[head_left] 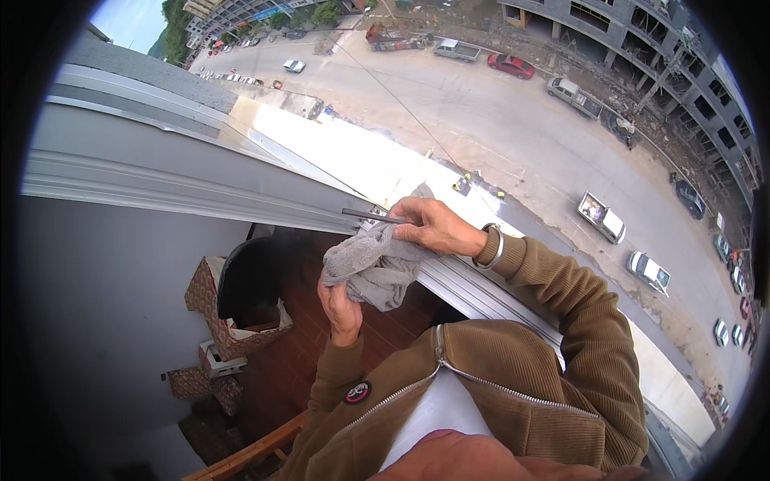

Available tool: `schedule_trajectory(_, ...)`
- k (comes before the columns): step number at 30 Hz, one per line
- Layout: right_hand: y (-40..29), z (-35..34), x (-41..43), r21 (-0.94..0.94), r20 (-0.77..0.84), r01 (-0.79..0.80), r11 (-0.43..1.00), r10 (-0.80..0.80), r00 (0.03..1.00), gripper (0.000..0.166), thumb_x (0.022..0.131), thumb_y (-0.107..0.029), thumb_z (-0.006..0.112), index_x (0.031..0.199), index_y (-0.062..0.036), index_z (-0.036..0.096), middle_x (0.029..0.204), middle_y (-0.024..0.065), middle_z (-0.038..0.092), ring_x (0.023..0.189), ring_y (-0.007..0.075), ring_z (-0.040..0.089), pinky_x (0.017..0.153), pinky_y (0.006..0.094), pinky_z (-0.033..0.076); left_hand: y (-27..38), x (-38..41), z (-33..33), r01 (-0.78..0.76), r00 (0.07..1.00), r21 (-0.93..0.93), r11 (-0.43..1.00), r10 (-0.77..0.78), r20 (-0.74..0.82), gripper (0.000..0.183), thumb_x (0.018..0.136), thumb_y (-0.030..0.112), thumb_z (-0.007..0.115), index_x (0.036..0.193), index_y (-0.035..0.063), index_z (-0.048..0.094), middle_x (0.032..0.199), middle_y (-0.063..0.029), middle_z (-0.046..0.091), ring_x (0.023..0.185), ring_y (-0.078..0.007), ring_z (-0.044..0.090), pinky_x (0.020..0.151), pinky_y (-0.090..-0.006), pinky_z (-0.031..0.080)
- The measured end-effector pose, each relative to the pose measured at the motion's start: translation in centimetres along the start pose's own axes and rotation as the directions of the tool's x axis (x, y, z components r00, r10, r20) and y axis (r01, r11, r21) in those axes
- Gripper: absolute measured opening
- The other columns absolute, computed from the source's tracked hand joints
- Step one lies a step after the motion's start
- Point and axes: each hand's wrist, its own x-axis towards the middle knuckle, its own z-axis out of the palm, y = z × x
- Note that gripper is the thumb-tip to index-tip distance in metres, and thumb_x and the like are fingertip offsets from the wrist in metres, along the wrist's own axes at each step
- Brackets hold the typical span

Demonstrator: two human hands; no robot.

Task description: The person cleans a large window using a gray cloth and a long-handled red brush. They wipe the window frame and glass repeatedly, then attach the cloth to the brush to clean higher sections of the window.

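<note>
A crumpled grey cloth (379, 261) hangs between my two hands at the window opening. My left hand (341, 309) holds its lower left part from below. My right hand (436, 228), with a metal bangle (494, 246) at the wrist, pinches a thin dark rod (373, 215) between thumb and fingers. The rod points left towards the end of the window frame (198, 180), and the cloth lies against the same hand. Whether the rod touches the frame I cannot tell. Folds of the cloth hide some fingertips.
The metal sill track (475, 294) runs beneath my right arm. Outside lies a bright ledge (337, 150), high above a street (481, 120) with parked vehicles. Inside, patterned boxes (240, 337) and a black curved object (249, 276) stand on the reddish floor, near a wooden rail (252, 451).
</note>
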Motion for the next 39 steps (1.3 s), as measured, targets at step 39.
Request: schedule_trajectory(39, -12.0, -1.2, -4.2, 0.081, -0.150, 0.404, 0.911, -0.390, 0.909, 0.032, 0.087, -0.004, 0.033, 0.109, 0.0016, 0.055, 0.095, 0.0079, 0.056, 0.084, 0.0143, 0.057, 0.076, 0.0277, 0.046, 2.4, -6.4, -1.2, -0.069, 0.973, -0.374, 0.925, -0.021, -0.232, 0.042, 0.089, 0.024, 0.045, 0.125, 0.0030, 0.045, 0.116, -0.0101, 0.056, 0.110, -0.0211, 0.053, 0.098, -0.0351, 0.040)
